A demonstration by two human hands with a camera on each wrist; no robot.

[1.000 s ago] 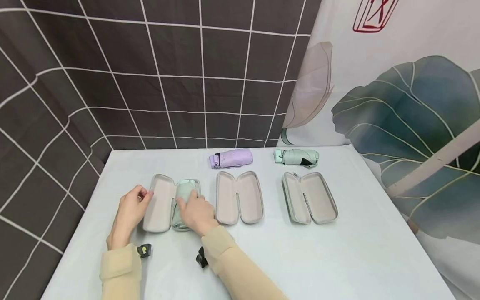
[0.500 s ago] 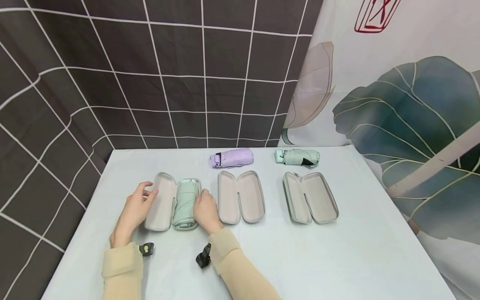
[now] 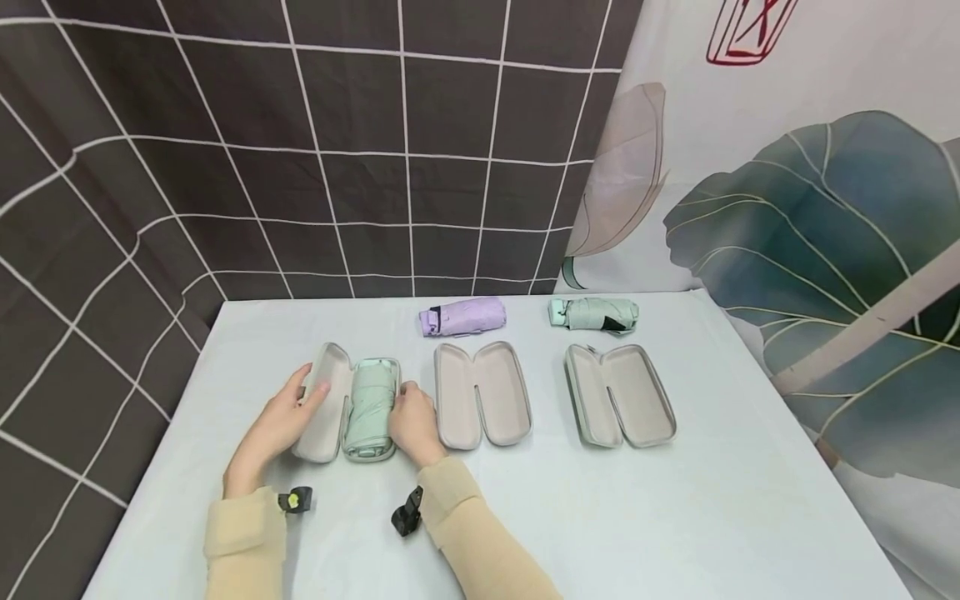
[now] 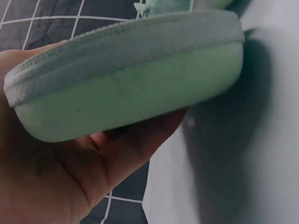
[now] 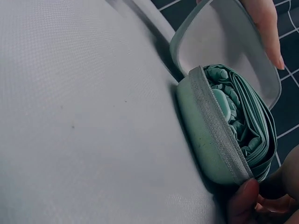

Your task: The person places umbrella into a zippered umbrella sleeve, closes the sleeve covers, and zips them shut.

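A green zip case [image 5: 201,135] lies unfolded at the left, its pale-lined lid [image 3: 327,408] tilted up from the table. A folded mint-green umbrella [image 3: 371,408] fills its right half. My left hand [image 3: 279,425] grips the lid, thumb over its inner edge and fingers behind; in the left wrist view the green outer shell [image 4: 140,98] hides part of the hand [image 4: 70,186]. At the right rim of the filled half, my right hand [image 3: 414,425] holds the case with curled fingers. Its thumb [image 5: 245,196] lies at the zipper edge in the right wrist view.
Two more unfolded cases lie to the right, a middle case [image 3: 502,392] and a right case [image 3: 637,396]. Behind them rest a folded purple umbrella [image 3: 468,317] and a folded green umbrella [image 3: 596,315]. A dark checked curtain [image 3: 360,192] hangs behind the white table [image 3: 600,525].
My right hand has left the umbrella's top and moved to the case's right rim. My left hand has shifted right, and the lid has tilted up.
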